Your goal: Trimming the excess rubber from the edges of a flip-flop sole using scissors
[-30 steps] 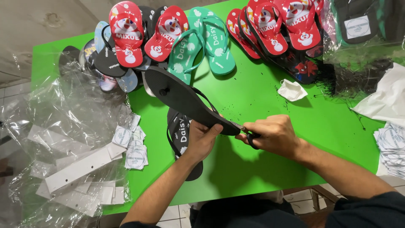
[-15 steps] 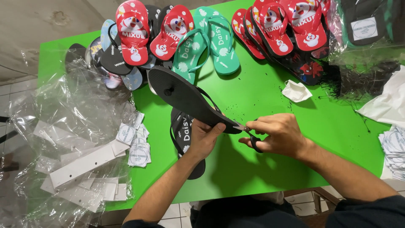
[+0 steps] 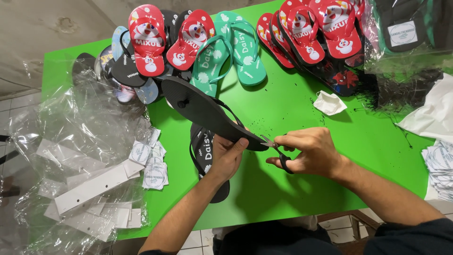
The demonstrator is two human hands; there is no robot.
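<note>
The left hand point(image 3: 226, 158) grips the heel end of a black flip-flop point(image 3: 207, 113), sole side up, fingers wrapped under it and thumb pressed on the edge; the shoe slants up and away from the hand, above the green table point(image 3: 292, 189). The right hand point(image 3: 309, 153) is closed around small scissors point(image 3: 276, 150) with black handles, whose blades point left and meet the heel edge of the flip-flop just beside the left thumb. The two hands are near each other but not touching.

Under the left hand a second black flip-flop point(image 3: 206, 156) lies flat on the table, strap side up. Beyond the hands lie a pair of teal flip-flops point(image 3: 231, 56) and rows of red flip-flops point(image 3: 151, 38) with snowman pictures. A crumpled white scrap point(image 3: 329, 103) sits beyond the right hand. Left of the left hand are a small pile of white paper tags point(image 3: 152, 160), white cardboard strips point(image 3: 89, 189) and clear plastic bags point(image 3: 71, 132).
</note>
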